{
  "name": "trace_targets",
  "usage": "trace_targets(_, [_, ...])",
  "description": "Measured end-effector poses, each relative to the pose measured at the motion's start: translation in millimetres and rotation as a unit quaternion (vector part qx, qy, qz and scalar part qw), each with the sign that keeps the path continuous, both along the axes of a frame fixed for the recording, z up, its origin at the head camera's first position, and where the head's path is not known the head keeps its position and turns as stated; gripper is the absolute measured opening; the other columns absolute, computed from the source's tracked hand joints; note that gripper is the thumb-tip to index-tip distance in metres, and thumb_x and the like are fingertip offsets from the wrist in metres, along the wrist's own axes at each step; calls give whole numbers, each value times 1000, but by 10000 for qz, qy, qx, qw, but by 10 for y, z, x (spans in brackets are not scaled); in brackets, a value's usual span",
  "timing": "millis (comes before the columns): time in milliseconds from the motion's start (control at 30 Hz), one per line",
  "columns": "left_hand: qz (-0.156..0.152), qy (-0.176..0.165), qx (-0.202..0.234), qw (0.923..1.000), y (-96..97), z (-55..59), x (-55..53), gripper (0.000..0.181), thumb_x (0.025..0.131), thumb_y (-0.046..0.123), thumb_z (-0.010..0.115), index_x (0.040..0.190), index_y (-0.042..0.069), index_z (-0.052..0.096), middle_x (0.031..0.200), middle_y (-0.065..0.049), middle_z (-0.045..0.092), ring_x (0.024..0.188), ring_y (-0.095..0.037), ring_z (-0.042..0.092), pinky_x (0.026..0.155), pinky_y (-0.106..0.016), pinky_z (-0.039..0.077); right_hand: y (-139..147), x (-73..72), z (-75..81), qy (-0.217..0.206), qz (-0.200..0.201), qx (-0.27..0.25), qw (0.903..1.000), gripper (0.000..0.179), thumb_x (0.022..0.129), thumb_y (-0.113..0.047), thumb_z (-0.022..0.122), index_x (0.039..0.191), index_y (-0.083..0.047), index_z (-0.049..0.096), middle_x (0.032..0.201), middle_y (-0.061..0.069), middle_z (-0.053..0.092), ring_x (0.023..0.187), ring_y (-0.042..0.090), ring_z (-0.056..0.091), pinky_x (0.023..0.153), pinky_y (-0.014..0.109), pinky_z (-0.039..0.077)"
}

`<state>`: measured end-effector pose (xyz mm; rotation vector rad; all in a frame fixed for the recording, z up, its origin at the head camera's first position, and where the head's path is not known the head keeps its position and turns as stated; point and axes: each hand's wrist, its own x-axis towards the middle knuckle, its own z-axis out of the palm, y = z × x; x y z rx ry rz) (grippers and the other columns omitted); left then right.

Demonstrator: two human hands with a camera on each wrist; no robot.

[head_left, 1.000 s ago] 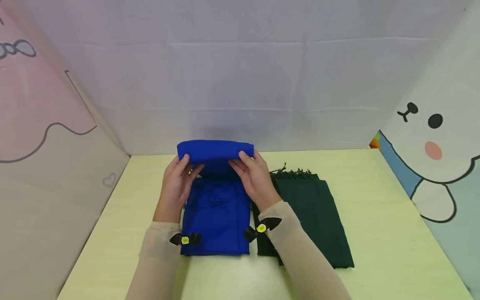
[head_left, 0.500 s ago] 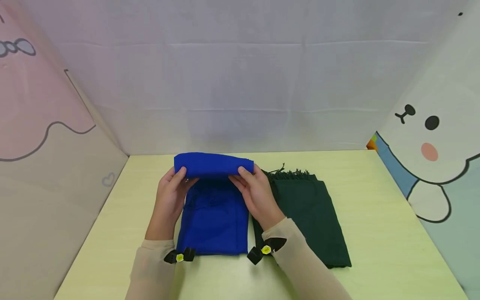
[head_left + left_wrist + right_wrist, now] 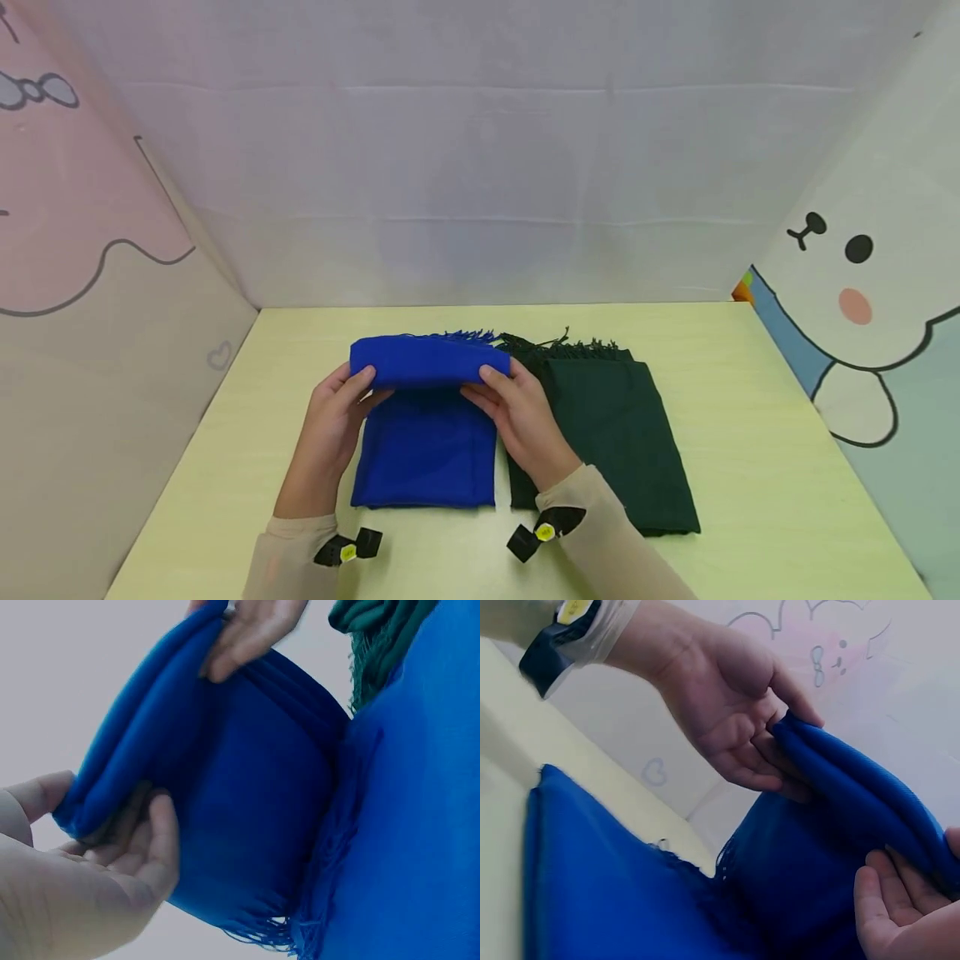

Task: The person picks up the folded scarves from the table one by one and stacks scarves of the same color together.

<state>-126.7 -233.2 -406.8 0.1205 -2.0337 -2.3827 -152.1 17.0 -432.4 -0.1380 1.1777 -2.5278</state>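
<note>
A folded blue scarf [image 3: 423, 458] with fringe lies on the table, its far part lifted as a thick fold. My left hand [image 3: 333, 421] pinches the left end of that fold, thumb on top and fingers underneath. At the right end, my right hand [image 3: 521, 417] holds it the same way. In the left wrist view the layers of the raised scarf [image 3: 247, 772] droop between the hands, with fringe at the lower edge. The right wrist view shows the fold's edge [image 3: 870, 772] stretched from hand to hand above the flat near half.
A folded dark green scarf [image 3: 615, 433] with fringe at its far edge lies just right of the blue one. The pale yellow table [image 3: 772, 467] meets a whitish cloth backdrop [image 3: 480, 167] behind, with printed cartoon panels at both sides.
Both hands have come down and nearer with the lifted fold. Blue fringe now shows behind the fold, and it covers more of the lower half.
</note>
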Motion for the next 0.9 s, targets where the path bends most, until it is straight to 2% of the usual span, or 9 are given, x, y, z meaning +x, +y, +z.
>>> trace_targets(200, [38,-449,-3,9990,-33,-64,216,50,104,28,54,140,-7,47,118,2,66,107,-14,64,97,-31,53,10,179,-127,-153,286,205,9993,48,102,-18,59,144,-3,41,130,14,60,116,25,62,109,45,43])
trace_targets(433, [66,-915,30,9958,-34,-153,410,53,104,29,54,145,-4,43,127,3,61,113,-13,62,96,-29,53,15,359,-273,-379,390,314,9980,53,102,-18,59,148,-5,38,130,14,59,113,25,63,106,46,46])
trace_targets(567, [88,-1152,519,9919,-28,-214,498,53,104,23,54,147,-5,39,130,1,60,115,-13,63,98,-33,52,10,445,-361,-515,438,370,9970,53,102,-15,58,148,-3,36,127,13,61,109,25,65,103,46,49])
trace_targets(733, [131,-1409,1226,9823,-18,-330,589,50,105,14,49,151,-1,33,135,-3,57,119,-16,62,98,-37,51,-1,547,-458,-659,565,638,9942,57,101,-15,59,150,-2,34,129,17,62,108,27,68,96,44,54])
trace_targets(900, [300,-1498,1404,9782,7,-455,683,49,104,8,45,149,-6,31,130,-10,61,115,-20,64,95,-38,53,-12,627,-519,-723,643,988,9904,59,100,-17,61,150,0,33,135,25,58,107,34,68,89,43,57])
